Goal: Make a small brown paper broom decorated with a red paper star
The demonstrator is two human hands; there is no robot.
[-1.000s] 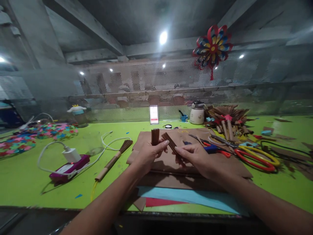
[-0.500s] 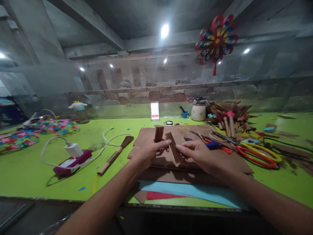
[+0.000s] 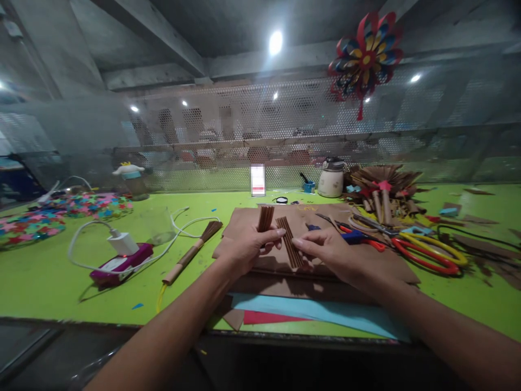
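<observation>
My left hand (image 3: 250, 247) is closed around a narrow pleated stack of brown paper (image 3: 266, 218), whose top end sticks up past the thumb. A second pleated brown paper strip (image 3: 289, 242) leans between my hands. My right hand (image 3: 328, 248) pinches its right edge with thumb and fingers, and my left thumb tip is close to its left edge. Whether the two pleated parts are joined is hidden by my fingers. Both hands are over a pile of brown paper sheets (image 3: 244, 217) on the green table (image 3: 114, 301).
Right of the paper lie red-handled scissors (image 3: 427, 259), blue-handled pliers (image 3: 353, 237) and a heap of folded brown paper (image 3: 382, 184). To the left are a tied paper bundle (image 3: 191, 254) and a purple power strip (image 3: 122, 265) with a white cable. A phone (image 3: 258, 180) stands behind.
The view has tilted slightly, so the scene sits a little higher. Both hands keep their hold on the pleated paper, almost unmoved.
</observation>
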